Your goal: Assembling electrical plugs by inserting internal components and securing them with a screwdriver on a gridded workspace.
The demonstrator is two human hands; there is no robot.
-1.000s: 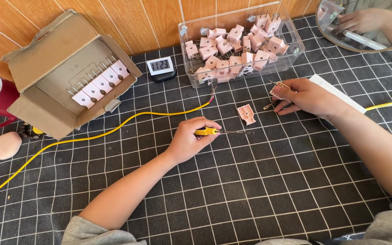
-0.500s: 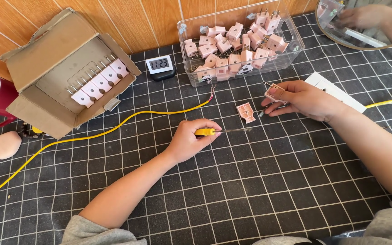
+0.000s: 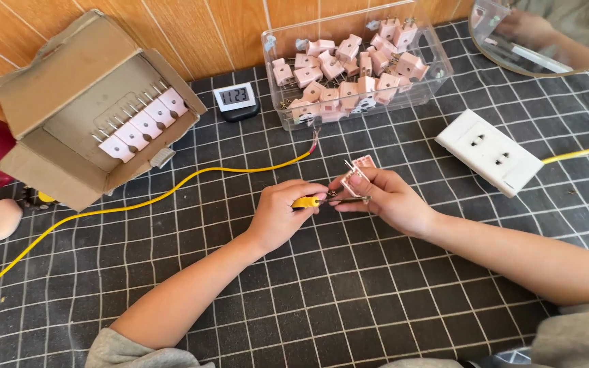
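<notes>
My left hand (image 3: 279, 217) grips a small screwdriver with a yellow handle (image 3: 305, 202), its shaft pointing right. My right hand (image 3: 384, 197) holds a small pink plug (image 3: 358, 167) with metal prongs, its fingers pinched around it just at the screwdriver's tip. Both hands meet above the black grid-patterned mat (image 3: 349, 300) in the middle of the view.
A clear plastic bin (image 3: 356, 68) of several pink plugs stands at the back. An open cardboard box (image 3: 97, 109) with a row of plugs lies at the left. A yellow cable (image 3: 172, 194), a small digital clock (image 3: 235, 97), a white socket strip (image 3: 489, 151) and a mirror (image 3: 540, 34) surround the hands.
My right hand has picked the pink plug up from the mat and moved left. My left hand has brought the screwdriver up to meet it.
</notes>
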